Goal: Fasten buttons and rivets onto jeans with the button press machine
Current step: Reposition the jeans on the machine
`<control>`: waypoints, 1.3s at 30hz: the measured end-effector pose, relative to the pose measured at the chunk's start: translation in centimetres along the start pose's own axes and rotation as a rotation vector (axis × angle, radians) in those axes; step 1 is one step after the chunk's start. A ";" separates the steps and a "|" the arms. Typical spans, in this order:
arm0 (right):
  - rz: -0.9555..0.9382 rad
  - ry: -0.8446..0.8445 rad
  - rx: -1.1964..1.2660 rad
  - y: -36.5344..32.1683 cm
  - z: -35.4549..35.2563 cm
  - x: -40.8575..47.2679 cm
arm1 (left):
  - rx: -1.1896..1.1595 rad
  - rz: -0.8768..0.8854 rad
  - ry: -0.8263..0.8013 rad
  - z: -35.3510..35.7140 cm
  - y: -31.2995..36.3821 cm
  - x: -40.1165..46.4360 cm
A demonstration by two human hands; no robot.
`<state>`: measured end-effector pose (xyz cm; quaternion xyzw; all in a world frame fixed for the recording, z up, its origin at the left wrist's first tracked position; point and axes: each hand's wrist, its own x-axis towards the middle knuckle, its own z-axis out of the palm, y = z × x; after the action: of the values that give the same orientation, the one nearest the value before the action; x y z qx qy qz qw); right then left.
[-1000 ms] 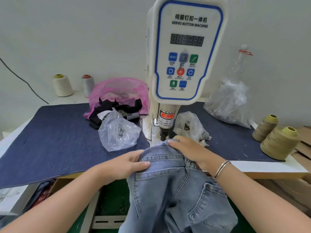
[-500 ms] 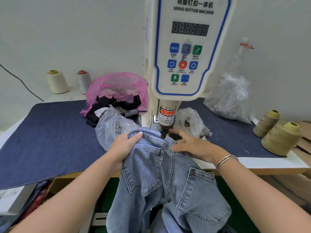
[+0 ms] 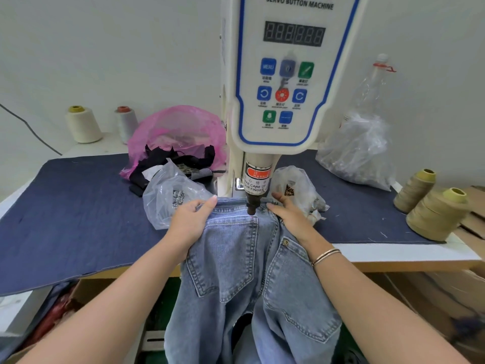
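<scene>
A pair of light blue jeans (image 3: 236,271) is held with the waistband up on the table edge, directly under the punch (image 3: 251,206) of the button press machine (image 3: 286,74), while the legs hang down in front of the table. The upper corner of the left back pocket is placed right at the punch tip. The left side of the waistband is gripped by the left hand (image 3: 190,222), thumb on top and fingers tucked under the denim. The right hand (image 3: 290,215) is laid on the waistband just right of the punch with fingers extended, pressing the fabric flat. A brass rivet (image 3: 285,241) is seen on the corner of the right back pocket. A clear bag of metal parts (image 3: 168,195) lies on the dark blue cloth (image 3: 65,206) beside the left hand, and a second clear bag (image 3: 296,185) lies behind the right hand
</scene>
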<state>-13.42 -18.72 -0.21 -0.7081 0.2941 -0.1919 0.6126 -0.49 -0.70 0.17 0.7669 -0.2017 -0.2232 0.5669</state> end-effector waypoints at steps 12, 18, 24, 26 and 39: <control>-0.019 0.061 0.047 0.8 0.7 0.2 | -0.138 -0.121 -0.099 -0.5 -0.5 1.0; -0.008 0.046 0.039 0.6 0.7 -0.1 | -0.148 -0.101 -0.105 -0.6 -0.6 0.8; 0.090 -0.095 0.259 -1.2 0.6 -2.1 | -0.072 -0.028 -0.118 -0.7 0.0 -0.3; 0.156 -0.194 0.407 -1.3 0.1 -3.4 | -0.072 -0.022 -0.205 -0.8 0.3 -0.9; 0.007 0.080 -0.206 -4.7 -4.6 -3.3 | 0.380 0.544 -0.255 1.4 -1.9 -4.2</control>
<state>-17.90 -19.68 5.47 -0.7579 0.3391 -0.1867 0.5252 -4.60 1.12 -1.56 0.7428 -0.5058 -0.1164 0.4228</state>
